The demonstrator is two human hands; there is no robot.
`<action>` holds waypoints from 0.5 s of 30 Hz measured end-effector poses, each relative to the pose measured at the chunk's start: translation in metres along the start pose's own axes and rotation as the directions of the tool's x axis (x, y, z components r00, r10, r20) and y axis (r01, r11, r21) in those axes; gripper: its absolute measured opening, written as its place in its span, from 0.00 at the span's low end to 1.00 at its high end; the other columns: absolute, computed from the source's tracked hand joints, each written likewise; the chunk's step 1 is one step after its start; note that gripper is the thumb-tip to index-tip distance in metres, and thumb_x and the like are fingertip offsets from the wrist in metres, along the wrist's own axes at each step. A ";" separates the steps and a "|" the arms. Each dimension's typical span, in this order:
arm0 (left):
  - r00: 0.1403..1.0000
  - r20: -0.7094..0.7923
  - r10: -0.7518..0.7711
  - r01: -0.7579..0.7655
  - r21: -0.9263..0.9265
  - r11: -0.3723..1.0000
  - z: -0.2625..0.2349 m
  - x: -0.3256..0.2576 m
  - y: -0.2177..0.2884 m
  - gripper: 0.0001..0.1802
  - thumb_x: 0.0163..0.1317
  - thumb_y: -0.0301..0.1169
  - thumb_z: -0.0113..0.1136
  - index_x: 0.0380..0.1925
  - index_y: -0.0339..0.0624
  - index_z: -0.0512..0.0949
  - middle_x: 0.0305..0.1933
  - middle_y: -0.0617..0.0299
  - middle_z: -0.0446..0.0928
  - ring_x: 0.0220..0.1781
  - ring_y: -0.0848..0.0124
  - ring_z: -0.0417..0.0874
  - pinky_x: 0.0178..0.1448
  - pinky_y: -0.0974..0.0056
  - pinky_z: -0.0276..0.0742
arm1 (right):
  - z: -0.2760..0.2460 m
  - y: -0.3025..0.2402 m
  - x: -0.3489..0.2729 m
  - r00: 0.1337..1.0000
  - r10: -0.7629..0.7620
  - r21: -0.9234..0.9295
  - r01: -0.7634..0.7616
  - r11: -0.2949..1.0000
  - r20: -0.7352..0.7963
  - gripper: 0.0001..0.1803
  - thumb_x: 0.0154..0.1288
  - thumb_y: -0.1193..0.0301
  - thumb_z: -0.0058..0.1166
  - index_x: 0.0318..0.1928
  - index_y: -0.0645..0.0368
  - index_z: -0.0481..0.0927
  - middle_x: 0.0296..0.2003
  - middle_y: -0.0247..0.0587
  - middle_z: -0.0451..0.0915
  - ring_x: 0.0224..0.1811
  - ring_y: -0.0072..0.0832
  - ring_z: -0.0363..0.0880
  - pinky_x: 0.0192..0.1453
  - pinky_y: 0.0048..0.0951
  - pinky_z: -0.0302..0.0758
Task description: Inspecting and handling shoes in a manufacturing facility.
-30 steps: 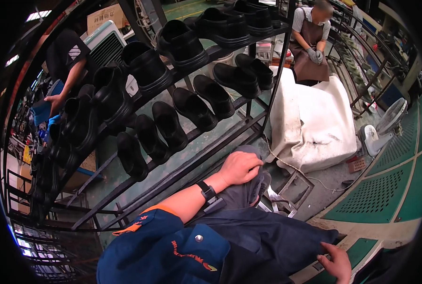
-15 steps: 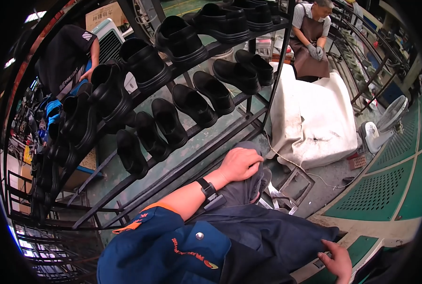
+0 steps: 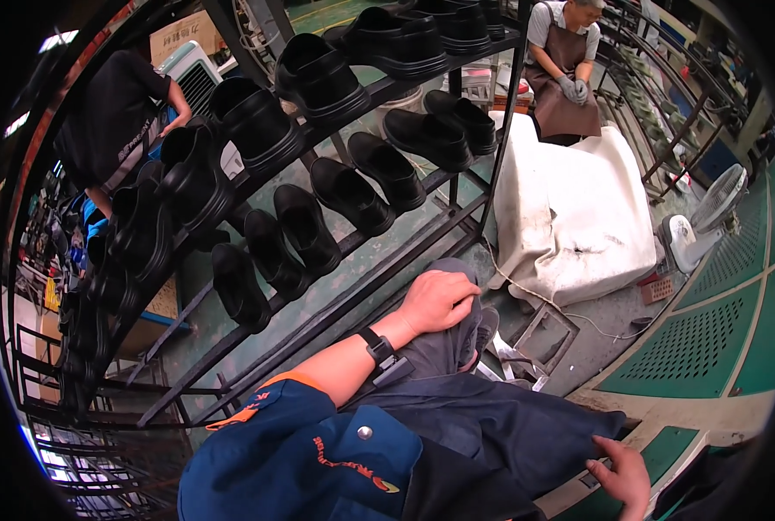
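My left hand rests on my bent knee in grey trousers, its fingers draped loosely over the knee and holding nothing. A black band with a small dark device is on that wrist. My right hand is at the lower right, thumb and finger apart, beside the dark cloth over my thigh; part of this hand is cut off by the lower edge. Ahead of my left hand stands a black metal rack with rows of black shoes on its bars. Neither hand touches the shoes.
A white-draped block stands ahead right, before a seated person in a brown apron and grey gloves. A white fan stands near green perforated panels. Another person in black is behind the rack, left.
The scene has shifted slightly leftward in view. Behind the rack, the person in black has changed posture, and a second arm now shows. Both my hands stay in place.
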State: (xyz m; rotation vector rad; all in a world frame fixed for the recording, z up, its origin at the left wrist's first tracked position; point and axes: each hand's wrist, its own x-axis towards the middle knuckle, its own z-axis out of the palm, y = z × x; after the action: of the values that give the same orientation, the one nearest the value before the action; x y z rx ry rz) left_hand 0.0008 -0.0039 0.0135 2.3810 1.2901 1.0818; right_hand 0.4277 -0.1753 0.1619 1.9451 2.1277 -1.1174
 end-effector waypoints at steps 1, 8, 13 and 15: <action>1.000 0.000 0.000 0.000 0.001 1.000 0.000 0.000 0.000 0.08 0.55 0.31 0.61 0.34 0.44 0.83 0.31 0.59 0.78 0.35 0.57 0.82 0.41 0.55 0.77 | 0.000 0.000 0.000 1.000 0.001 0.001 -0.001 1.000 -0.002 0.29 0.54 0.64 0.68 0.57 0.61 0.81 0.41 0.53 0.84 0.43 0.47 0.84 0.48 0.38 0.79; 1.000 0.007 0.008 -0.008 0.014 1.000 0.001 -0.001 -0.002 0.08 0.55 0.29 0.62 0.36 0.45 0.83 0.31 0.61 0.79 0.35 0.58 0.82 0.40 0.57 0.76 | 0.000 0.000 0.000 1.000 -0.008 -0.017 0.008 1.000 -0.008 0.29 0.55 0.63 0.68 0.56 0.60 0.81 0.40 0.52 0.84 0.43 0.47 0.85 0.48 0.39 0.79; 1.000 0.023 -0.006 0.005 0.018 1.000 0.002 -0.002 -0.004 0.08 0.55 0.30 0.62 0.36 0.46 0.83 0.32 0.61 0.80 0.35 0.58 0.82 0.40 0.57 0.76 | -0.001 0.000 0.000 1.000 -0.004 -0.027 0.004 1.000 -0.001 0.29 0.55 0.62 0.68 0.57 0.60 0.81 0.40 0.52 0.85 0.43 0.47 0.85 0.48 0.39 0.79; 1.000 0.015 0.008 -0.009 0.026 1.000 0.002 -0.002 -0.004 0.08 0.55 0.30 0.62 0.36 0.46 0.83 0.32 0.61 0.79 0.35 0.58 0.82 0.40 0.57 0.76 | -0.001 0.000 0.000 1.000 -0.001 -0.020 0.001 1.000 -0.001 0.29 0.55 0.62 0.68 0.57 0.60 0.81 0.40 0.52 0.84 0.43 0.47 0.84 0.48 0.39 0.79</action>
State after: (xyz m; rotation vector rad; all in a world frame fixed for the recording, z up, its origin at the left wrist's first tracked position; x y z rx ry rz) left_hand -0.0012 -0.0029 0.0093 2.4109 1.2977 1.0537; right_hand 0.4278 -0.1746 0.1623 1.9373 2.1321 -1.0916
